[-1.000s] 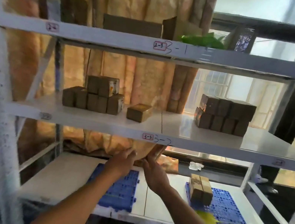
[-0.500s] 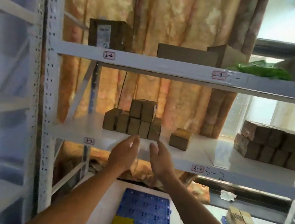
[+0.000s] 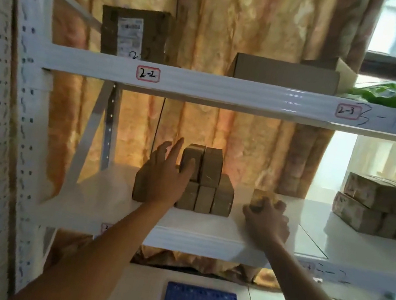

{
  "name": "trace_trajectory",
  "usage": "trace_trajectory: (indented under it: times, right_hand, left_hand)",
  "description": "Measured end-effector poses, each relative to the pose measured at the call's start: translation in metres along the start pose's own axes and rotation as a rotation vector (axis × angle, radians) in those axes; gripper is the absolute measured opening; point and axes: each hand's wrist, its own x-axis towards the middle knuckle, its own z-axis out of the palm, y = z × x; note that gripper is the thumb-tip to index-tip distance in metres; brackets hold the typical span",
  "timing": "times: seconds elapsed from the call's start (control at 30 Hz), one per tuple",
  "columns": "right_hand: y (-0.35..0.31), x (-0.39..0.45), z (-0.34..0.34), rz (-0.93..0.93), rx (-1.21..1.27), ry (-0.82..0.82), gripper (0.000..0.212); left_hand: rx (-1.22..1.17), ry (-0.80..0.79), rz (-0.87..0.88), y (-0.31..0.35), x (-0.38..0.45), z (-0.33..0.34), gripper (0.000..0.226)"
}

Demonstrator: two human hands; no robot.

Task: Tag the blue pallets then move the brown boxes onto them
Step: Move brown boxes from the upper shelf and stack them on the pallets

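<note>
Brown boxes are sitting stacked (image 3: 202, 179) on the shelf (image 3: 204, 229), your left hand (image 3: 165, 173) spread loose against them; at three o'clock your right hand (image 3: 267, 220) is clutching a lone box (image 3: 261, 198). Knocking the top pair is risking a topple.

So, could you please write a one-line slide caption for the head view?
Left hand reaches the stacked brown boxes while right hand grips a single box.
</note>
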Motion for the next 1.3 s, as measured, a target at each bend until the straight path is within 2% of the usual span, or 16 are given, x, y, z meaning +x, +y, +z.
trace_trajectory:
  times: [0.17, 0.4, 0.57, 0.67, 0.73, 0.83, 0.9, 0.97, 1.03, 1.23, 1.3]
  right_hand:
    - [0.007, 0.002, -0.002, -0.007, 0.105, 0.013, 0.067]
    - [0.01, -0.005, -0.001, -0.009, 0.227, 0.072, 0.071]
    - [0.0, -0.016, -0.024, 0.087, 0.699, 0.215, 0.06]
    - [-0.021, -0.034, -0.037, 0.137, 1.086, 0.256, 0.053]
    - [-0.047, -0.046, -0.046, 0.127, 1.274, 0.217, 0.051]
    - [-0.088, -0.063, -0.058, 0.02, 1.458, 0.064, 0.05]
    - [-0.108, -0.074, -0.063, -0.006, 1.542, -0.027, 0.047]
    - [-0.121, -0.086, -0.07, 0.015, 1.618, -0.116, 0.029]
    - [-0.127, -0.096, -0.075, 0.05, 1.685, -0.198, 0.017]
    - [-0.104, -0.114, -0.076, 0.169, 1.663, -0.236, 0.024]
    - [-0.091, -0.117, -0.074, 0.251, 1.739, -0.259, 0.032]
  left_hand:
    - [0.0, -0.188, 0.052, 0.002, 0.018, 0.016, 0.052]
    - [-0.265, -0.053, -0.13, 0.004, 0.028, 0.015, 0.035]
    - [-0.481, 0.142, -0.407, 0.0, 0.012, -0.006, 0.041]
    - [-0.561, 0.151, -0.487, 0.004, -0.008, -0.022, 0.039]
    - [-0.586, 0.136, -0.514, 0.01, -0.012, -0.03, 0.036]
    - [-0.62, 0.1, -0.484, 0.032, -0.022, -0.047, 0.03]
    - [-0.836, 0.049, -0.466, 0.048, -0.027, -0.054, 0.031]
    - [-1.01, -0.007, -0.446, 0.056, -0.03, -0.059, 0.035]
    - [-1.02, -0.058, -0.418, 0.057, -0.035, -0.063, 0.037]
    - [-1.052, -0.157, -0.374, 0.049, -0.06, -0.067, 0.054]
    - [-1.041, -0.163, -0.346, 0.049, -0.075, -0.068, 0.056]
